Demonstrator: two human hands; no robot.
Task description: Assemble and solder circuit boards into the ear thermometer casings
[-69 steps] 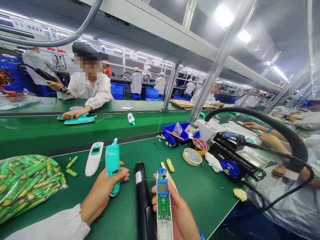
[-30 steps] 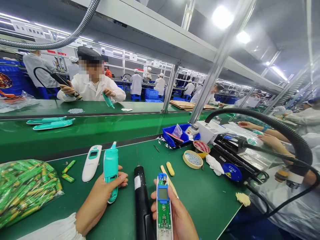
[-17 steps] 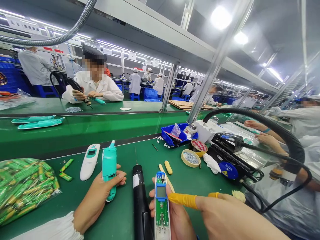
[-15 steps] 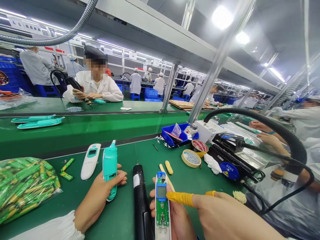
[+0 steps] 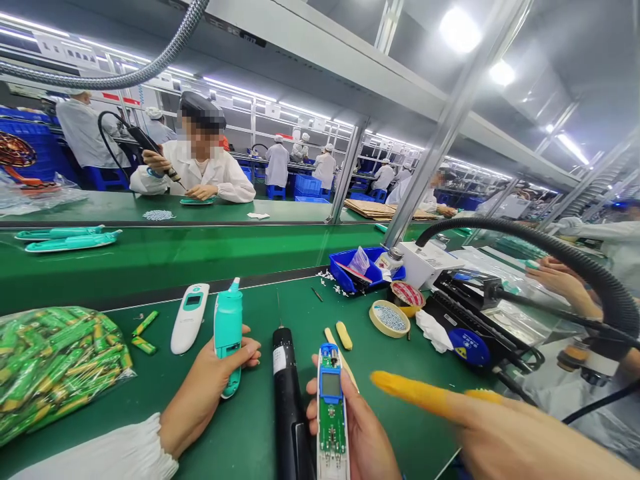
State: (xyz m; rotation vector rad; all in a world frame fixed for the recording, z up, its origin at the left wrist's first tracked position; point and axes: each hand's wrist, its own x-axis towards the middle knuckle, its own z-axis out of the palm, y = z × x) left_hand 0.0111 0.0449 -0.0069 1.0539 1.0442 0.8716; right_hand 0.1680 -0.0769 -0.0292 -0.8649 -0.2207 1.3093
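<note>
My left hand (image 5: 220,363) is closed around a teal ear thermometer (image 5: 228,320), held upright with its pale tip up and the thumb across its front. My right hand (image 5: 367,420) holds an opened ear thermometer (image 5: 331,407) from beneath, thumb along its right edge. A green circuit board and a small blue-framed screen show inside. Between my hands lies a black electric screwdriver (image 5: 287,393), its thin bit pointing away. A white ear thermometer (image 5: 190,319) rests beyond my left hand. Another person's hand (image 5: 500,427), in yellow finger cots, points from the right, apart from the opened thermometer.
At left is a clear bag of green-and-yellow batteries (image 5: 55,367), with loose ones beside it. Ahead are a dish of small screws (image 5: 390,319), a blue bin (image 5: 363,270) and yellow finger cots (image 5: 344,335). A black hose (image 5: 540,233) arches at right. A co-worker (image 5: 205,160) sits opposite.
The other person's yellow-tipped finger has drawn back to the right, off the opened thermometer's screen. My hands keep their holds. The view has shifted slightly.
</note>
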